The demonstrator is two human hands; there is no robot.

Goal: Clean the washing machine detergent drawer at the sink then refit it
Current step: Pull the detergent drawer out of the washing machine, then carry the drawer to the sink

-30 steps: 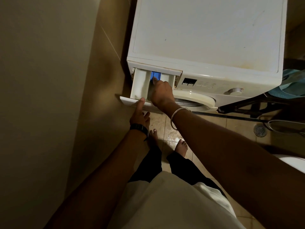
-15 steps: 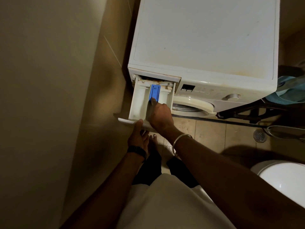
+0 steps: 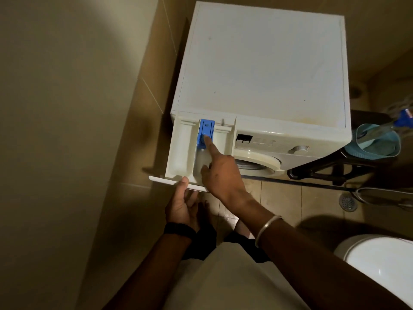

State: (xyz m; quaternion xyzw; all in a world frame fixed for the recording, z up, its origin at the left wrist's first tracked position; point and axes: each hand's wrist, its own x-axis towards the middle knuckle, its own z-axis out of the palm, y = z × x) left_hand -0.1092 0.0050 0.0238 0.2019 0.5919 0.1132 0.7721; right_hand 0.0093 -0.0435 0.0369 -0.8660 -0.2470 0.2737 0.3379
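The detergent drawer (image 3: 181,151) is pulled far out of the top left corner of the washing machine (image 3: 263,70), its long axis running from the machine's front toward the person, front panel nearest them and back end at the slot. The left hand (image 3: 182,203) holds that front panel from below, thumb over its upper edge, fingers hidden under it. The right hand (image 3: 220,173), just right of the left and farther forward, reaches into the drawer with its forefinger straight, pressing the blue insert (image 3: 206,133) in the middle compartment; its other fingers are curled. Under both hands lies a tiled floor (image 3: 281,198). Well right of the right hand sit a floor drain (image 3: 347,202) and a white toilet (image 3: 380,265); a plain wall (image 3: 67,130) stands left of the left hand.
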